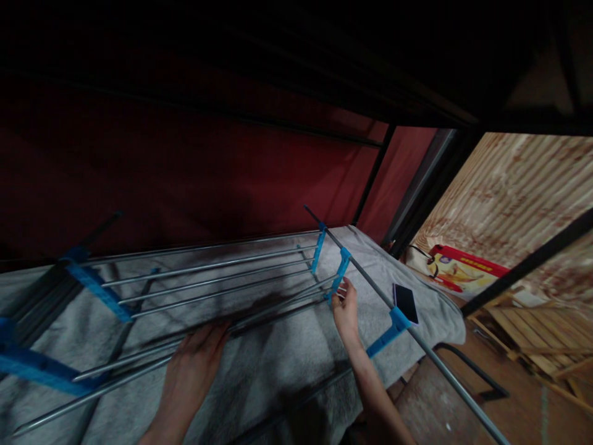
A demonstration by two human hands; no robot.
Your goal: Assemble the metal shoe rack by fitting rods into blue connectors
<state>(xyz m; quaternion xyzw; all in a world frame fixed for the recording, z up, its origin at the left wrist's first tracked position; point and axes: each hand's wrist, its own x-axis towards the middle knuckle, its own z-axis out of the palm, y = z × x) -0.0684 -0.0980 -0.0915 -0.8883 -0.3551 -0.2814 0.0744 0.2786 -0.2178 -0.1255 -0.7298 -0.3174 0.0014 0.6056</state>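
Note:
A rack of thin metal tubes and blue plastic brackets lies across a grey blanket. My left hand (197, 355) is closed over a metal tube (139, 358) in the near part of the rack, its fingertips hidden behind it. At the right end, my right hand (346, 309) pinches the lower part of a blue bracket (341, 266), close to where the tubes meet it. Another blue bracket (389, 330) sits on the long side tube (445, 368), right of my right forearm. Blue brackets (99, 290) also hold the tubes at the left end.
The grey blanket (287, 383) covers the surface under the rack. A phone (406, 303) lies on it at the right. Dark metal posts (435, 204) frame the space before a red wall (208, 167). Beyond are a red and yellow box (467, 269) and a wooden pallet (537, 337).

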